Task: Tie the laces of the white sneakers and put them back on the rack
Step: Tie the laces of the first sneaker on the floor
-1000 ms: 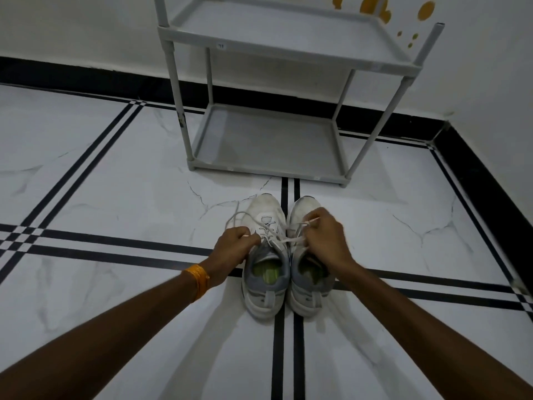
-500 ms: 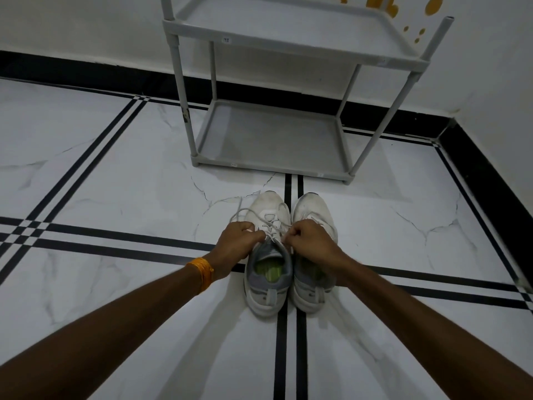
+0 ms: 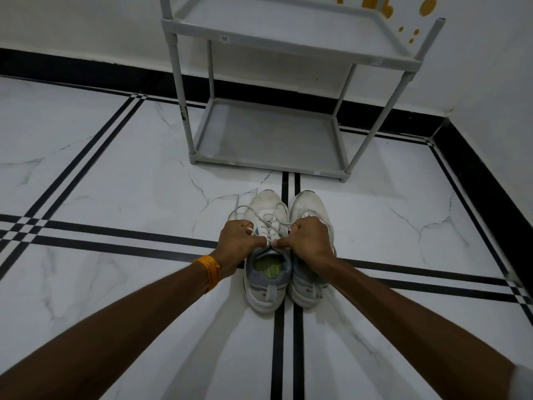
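We are right on the laces [image 3: 268,223] of the left sneaker [image 3: 266,255], the one at about 11 o'clock of its partner, and both shoes sit side by side on the floor [image 3: 115,174], toes aimed at the rack [image 3: 277,140] at 12 o'clock. Our left hand [image 3: 235,246] pinches one lace end, fingers pressed together around it, a loose loop arcing out at 10 o'clock of the knuckles. Our right hand [image 3: 310,241] pinches the other strand, fist closed, thumbs nearly meeting over the tongue. We judge this as the knot being formed on the first shoe: the strands look crossed, though not yet drawn down. Next, we reckon, comes a firm pull apart, then making the bows. The right sneaker [image 3: 310,272] waits, touching the first, and our right hand covers most of its lacing, so we cannot tell whether it is tied. The knot itself is tiny and tucked between the thumbs; its exact form is hard to make out. An orange band [image 3: 210,269] rings the left wrist. Both rack shelves look bare, its top cut off by the frame edge.
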